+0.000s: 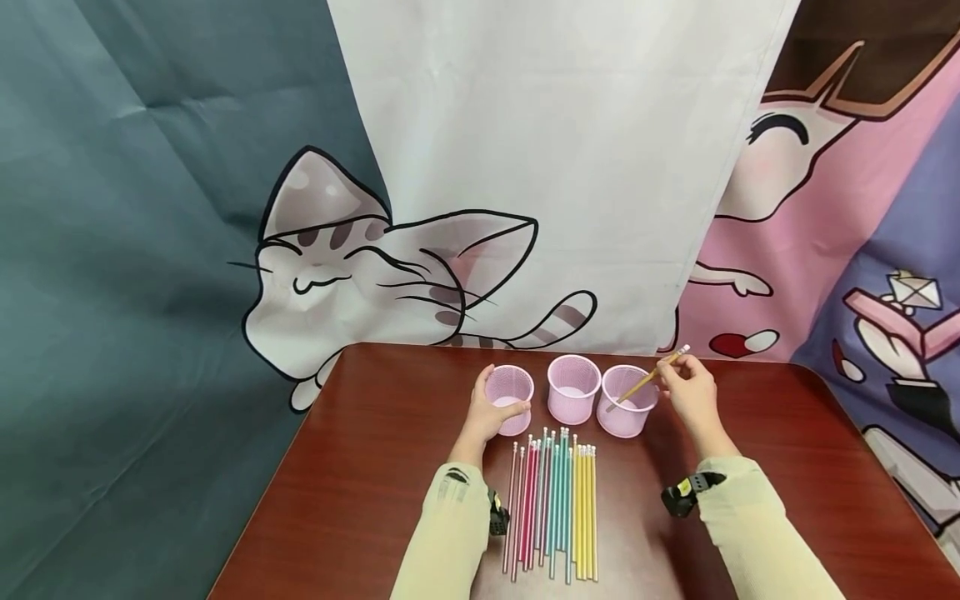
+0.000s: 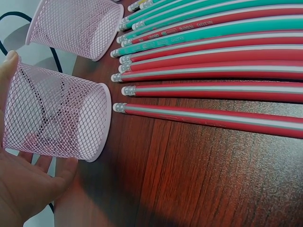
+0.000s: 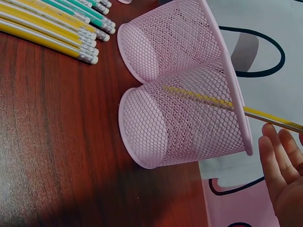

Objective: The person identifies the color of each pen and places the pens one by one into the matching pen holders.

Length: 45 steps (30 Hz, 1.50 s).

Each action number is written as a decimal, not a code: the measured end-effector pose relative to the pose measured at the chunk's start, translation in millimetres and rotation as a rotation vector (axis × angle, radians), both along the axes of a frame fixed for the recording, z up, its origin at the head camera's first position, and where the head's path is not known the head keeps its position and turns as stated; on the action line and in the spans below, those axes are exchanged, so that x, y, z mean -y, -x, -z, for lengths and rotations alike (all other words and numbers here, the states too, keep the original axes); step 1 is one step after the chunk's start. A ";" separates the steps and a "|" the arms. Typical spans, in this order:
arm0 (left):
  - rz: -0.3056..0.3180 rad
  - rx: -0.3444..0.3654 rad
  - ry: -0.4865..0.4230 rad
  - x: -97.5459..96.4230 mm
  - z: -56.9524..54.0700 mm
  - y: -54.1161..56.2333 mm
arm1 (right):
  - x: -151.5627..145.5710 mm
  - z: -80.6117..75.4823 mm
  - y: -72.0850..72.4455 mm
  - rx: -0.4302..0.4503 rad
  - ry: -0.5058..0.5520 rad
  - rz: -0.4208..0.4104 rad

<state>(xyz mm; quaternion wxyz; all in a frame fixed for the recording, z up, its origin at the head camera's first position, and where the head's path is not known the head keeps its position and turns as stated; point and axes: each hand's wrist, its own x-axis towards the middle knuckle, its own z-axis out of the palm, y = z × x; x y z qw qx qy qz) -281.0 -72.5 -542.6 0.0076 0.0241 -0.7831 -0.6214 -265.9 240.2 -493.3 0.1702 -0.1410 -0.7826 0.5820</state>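
My left hand (image 1: 487, 412) grips the leftmost pink mesh pencil cup (image 2: 52, 111), thumb on the near side and fingers round the far side. The cup stands upright on the table. My right hand (image 1: 691, 392) pinches a yellow pencil (image 1: 643, 383) near its eraser end, above the rightmost pencil cup (image 3: 189, 120). Slanting down to the left, the pencil's lower part shows through that cup's mesh. Between these two stands a middle pencil cup (image 1: 573, 408), close beside the right one.
In front of the cups lie several pencils side by side: red pencils (image 1: 528, 508) on the left, green pencils (image 1: 558, 500) in the middle, yellow pencils (image 1: 585, 517) on the right. Their eraser ends face the cups. A printed cloth (image 1: 570, 167) hangs behind the wooden table (image 1: 360, 467).
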 end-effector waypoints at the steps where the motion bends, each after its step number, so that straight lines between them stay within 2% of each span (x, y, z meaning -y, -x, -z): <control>1: 0.001 0.005 -0.003 -0.1 -0.2 0.6 | 0.0 0.8 0.9 0.005 0.005 0.004; 12: -0.012 0.009 0.003 -0.4 1.8 1.5 | 1.9 7.0 9.1 0.017 0.033 -0.010; 23: -0.011 -0.001 -0.006 0.0 1.1 -0.6 | 8.4 3.7 9.4 0.025 -0.056 -0.011; 34: -0.005 -0.010 0.004 -1.7 0.1 1.9 | 4.0 8.7 13.7 0.026 -0.053 -0.030; 45: -0.007 -0.004 -0.011 -1.2 -2.1 0.1 | 3.6 6.2 14.0 0.075 -0.075 -0.028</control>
